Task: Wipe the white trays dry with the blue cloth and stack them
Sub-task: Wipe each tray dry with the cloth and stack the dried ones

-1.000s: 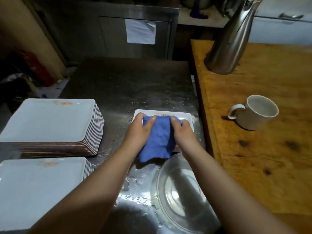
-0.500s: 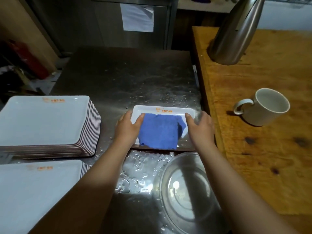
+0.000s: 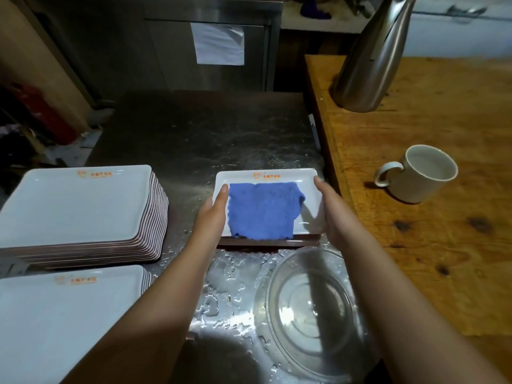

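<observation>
A white tray [image 3: 304, 184] with an orange logo and a dark underside is in the middle of the wet steel counter, and the blue cloth [image 3: 261, 210] lies spread flat inside it. My left hand [image 3: 213, 214] grips the tray's left edge, thumb on the rim beside the cloth. My right hand [image 3: 331, 209] grips the right edge. At the left stand two stacks of white trays: a far stack [image 3: 77, 203] and a near stack [image 3: 63, 317].
A clear glass bowl [image 3: 310, 309] sits just in front of the tray among water drops. To the right a raised wooden table [image 3: 432, 245] carries a white mug [image 3: 424, 180] and a steel jug [image 3: 371, 59]. A steel cabinet [image 3: 210, 48] stands behind.
My hands left the cloth, which now lies flat in the tray, and moved out to the tray's left and right edges. The view has shifted slightly.
</observation>
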